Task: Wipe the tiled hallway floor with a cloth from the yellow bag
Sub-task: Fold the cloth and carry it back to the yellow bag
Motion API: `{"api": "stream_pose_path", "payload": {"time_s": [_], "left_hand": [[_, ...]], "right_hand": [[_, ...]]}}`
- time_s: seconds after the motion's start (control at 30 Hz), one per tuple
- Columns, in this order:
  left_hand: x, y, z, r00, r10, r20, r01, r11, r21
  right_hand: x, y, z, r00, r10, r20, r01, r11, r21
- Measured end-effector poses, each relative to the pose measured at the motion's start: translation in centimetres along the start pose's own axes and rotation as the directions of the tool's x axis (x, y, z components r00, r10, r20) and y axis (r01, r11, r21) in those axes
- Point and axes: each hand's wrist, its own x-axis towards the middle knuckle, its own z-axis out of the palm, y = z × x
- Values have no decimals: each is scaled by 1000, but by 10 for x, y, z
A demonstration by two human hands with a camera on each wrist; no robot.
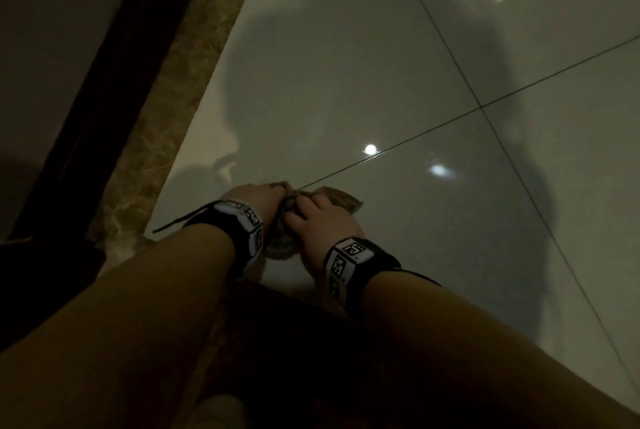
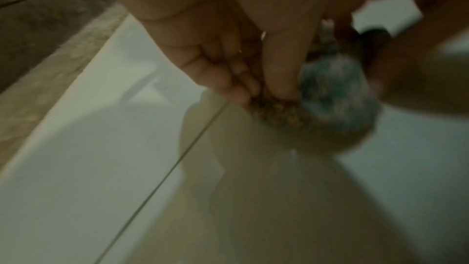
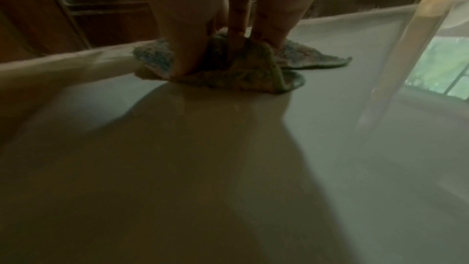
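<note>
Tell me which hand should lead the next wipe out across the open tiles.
Probably the right hand: it sits on the cloth beside open floor, while the left hand is nearer the brown border.

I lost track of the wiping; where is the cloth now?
In the head view the cloth lies bunched on the floor under the left hand and right hand, near the brown border strip.

A brown speckled stone threshold strip [image 1: 152, 137] runs diagonally along the floor's left edge, just left of the grip point. A dark wooden door frame [image 1: 104, 89] borders its outer side. Two round light reflections [image 1: 370, 149] lie beyond and right of the grip. Dark wooden skirting [image 3: 365, 1] is visible behind the grip in the right wrist view.
</note>
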Motion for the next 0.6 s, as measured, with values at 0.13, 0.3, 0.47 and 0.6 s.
{"api": "stream_pose_path", "payload": {"time_s": [0.13, 0.3, 0.47, 0.6], "left_hand": [[-16, -5, 30, 999, -43, 11, 43, 999, 1], [-36, -4, 57, 988, -93, 125, 121, 963, -240], [-53, -26, 13, 973, -211, -95, 54, 605, -794], [-60, -21, -49, 928, -290, -233, -106, 394, -913]], "right_hand": [[9, -28, 7, 997, -13, 73, 11, 1000, 22], [3, -48, 18, 987, 111, 120, -151, 900, 408], [17, -19, -17, 921, 359, 152, -288, 365, 885], [12, 9, -75, 922, 377, 87, -165, 178, 970]]}}
